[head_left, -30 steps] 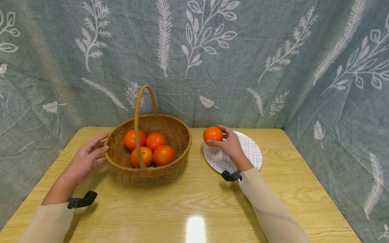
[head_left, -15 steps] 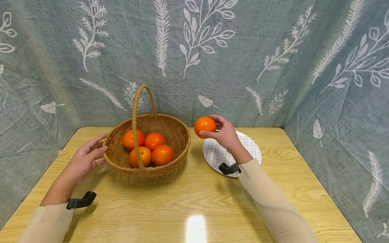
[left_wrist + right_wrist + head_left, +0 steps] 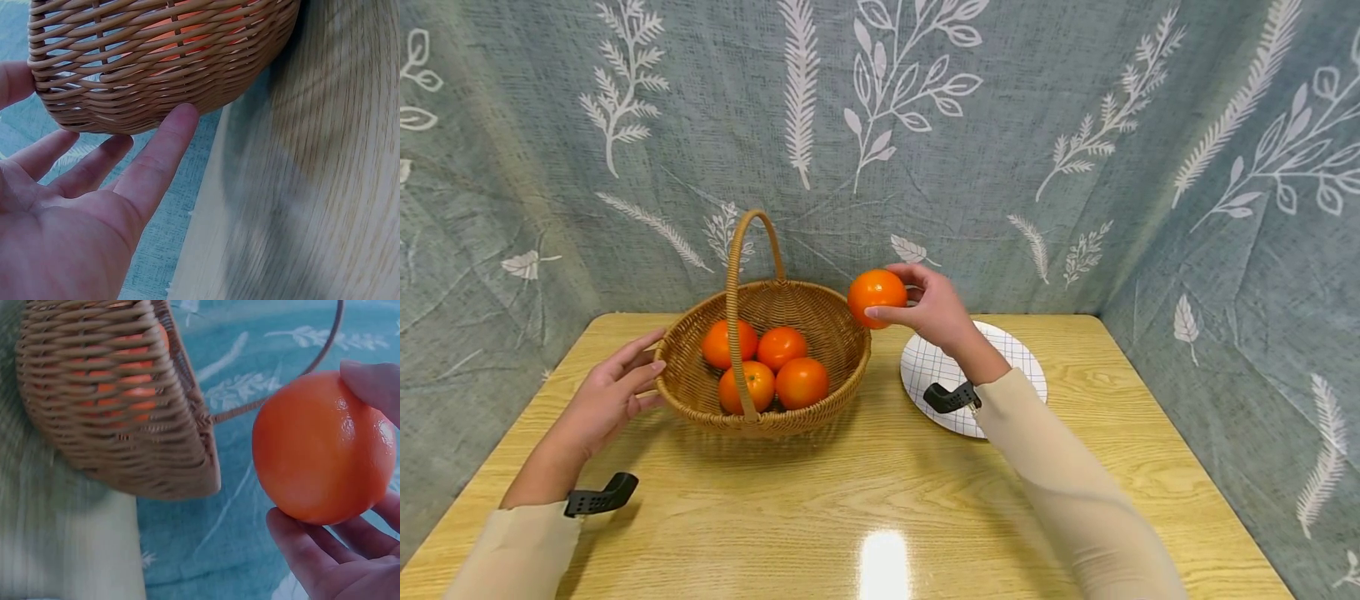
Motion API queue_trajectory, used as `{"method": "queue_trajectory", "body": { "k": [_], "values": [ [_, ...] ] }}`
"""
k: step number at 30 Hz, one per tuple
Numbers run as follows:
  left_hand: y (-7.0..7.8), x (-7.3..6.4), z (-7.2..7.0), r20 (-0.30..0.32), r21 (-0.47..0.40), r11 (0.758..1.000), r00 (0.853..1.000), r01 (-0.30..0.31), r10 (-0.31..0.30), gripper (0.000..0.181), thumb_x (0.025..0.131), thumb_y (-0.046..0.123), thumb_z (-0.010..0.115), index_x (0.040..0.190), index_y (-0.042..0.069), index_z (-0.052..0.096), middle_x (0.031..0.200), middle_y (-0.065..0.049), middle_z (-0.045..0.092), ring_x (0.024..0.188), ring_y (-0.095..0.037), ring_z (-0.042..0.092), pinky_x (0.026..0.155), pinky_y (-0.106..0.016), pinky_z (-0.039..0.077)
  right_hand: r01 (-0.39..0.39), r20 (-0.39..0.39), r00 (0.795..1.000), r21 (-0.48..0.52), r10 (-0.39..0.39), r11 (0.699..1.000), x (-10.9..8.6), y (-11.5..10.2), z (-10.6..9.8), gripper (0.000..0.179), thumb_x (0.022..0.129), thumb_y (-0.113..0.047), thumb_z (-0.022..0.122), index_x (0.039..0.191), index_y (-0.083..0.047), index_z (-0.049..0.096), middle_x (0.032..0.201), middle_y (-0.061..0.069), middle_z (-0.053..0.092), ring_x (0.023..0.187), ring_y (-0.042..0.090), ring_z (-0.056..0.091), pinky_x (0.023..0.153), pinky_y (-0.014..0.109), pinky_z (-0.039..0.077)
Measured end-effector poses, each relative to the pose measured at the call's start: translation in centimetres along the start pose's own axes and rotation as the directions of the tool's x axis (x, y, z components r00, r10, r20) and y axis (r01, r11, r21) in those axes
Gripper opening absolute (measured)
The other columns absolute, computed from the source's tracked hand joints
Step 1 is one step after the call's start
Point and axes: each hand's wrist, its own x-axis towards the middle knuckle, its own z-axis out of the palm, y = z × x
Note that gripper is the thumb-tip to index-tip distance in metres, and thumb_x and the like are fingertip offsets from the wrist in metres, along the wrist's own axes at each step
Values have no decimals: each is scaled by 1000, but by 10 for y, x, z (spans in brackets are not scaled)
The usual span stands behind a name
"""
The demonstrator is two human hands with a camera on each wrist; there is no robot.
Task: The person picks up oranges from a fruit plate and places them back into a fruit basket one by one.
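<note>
My right hand (image 3: 938, 312) grips an orange (image 3: 877, 297) between thumb and fingers, held up beside the right rim of a brown wicker basket (image 3: 850, 387). In the right wrist view the held orange (image 3: 319, 450) is apart from the basket wall (image 3: 119, 453). Several oranges lie inside the basket, one of them an orange (image 3: 802, 383) at the front right. My left hand (image 3: 598, 404) touches the basket's left side with fingers mostly straight. From the left wrist view, its fingertips rest against the woven wall (image 3: 156, 87).
A round white plate with a dark grid pattern (image 3: 1011, 375) lies on the wooden table (image 3: 820, 517), partly under my right forearm. The tall arched basket handle (image 3: 735, 283) rises over the oranges. A blue-grey leaf-print curtain (image 3: 970, 192) stands behind the table and along both sides.
My right hand has lifted the orange off the plate and carried it left and up to the basket's right rim. The left hand and the basket stay in place.
</note>
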Motion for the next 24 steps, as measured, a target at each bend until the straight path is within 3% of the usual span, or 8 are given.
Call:
{"method": "queue_trajectory", "body": {
  "k": [12, 19, 24],
  "values": [
    [2, -1, 1, -4, 27, 1000, 1000, 0, 1, 64, 110, 7, 44, 166, 9, 13, 130, 10, 57, 108, -4, 69, 82, -24, 61, 74, 99, 994, -194, -56, 978, 21, -15, 32, 66, 78, -38, 90, 135, -16, 63, 120, 3, 70, 106, 18, 67, 87, 37, 58],
    [3, -1, 1, -6, 32, 999, 1000, 9, -9, 64, 110, 8, 44, 166, 10, 13, 132, 11, 56, 110, -2, 67, 82, -23, 61, 115, 202, 978, -365, -42, 924, 38, -11, 52, 78, 77, -43, 90, 141, -14, 58, 128, 4, 67, 115, 19, 65, 88, 31, 59],
    [3, -1, 0, -8, 39, 999, 1000, 20, -19, 64, 110, 9, 45, 166, 11, 14, 131, 11, 55, 109, -2, 67, 82, -23, 61, 186, 295, 955, -486, -41, 854, 43, -11, 61, 79, 81, -41, 87, 146, -9, 55, 134, 6, 64, 113, 20, 63, 90, 32, 58]
  ]
}}
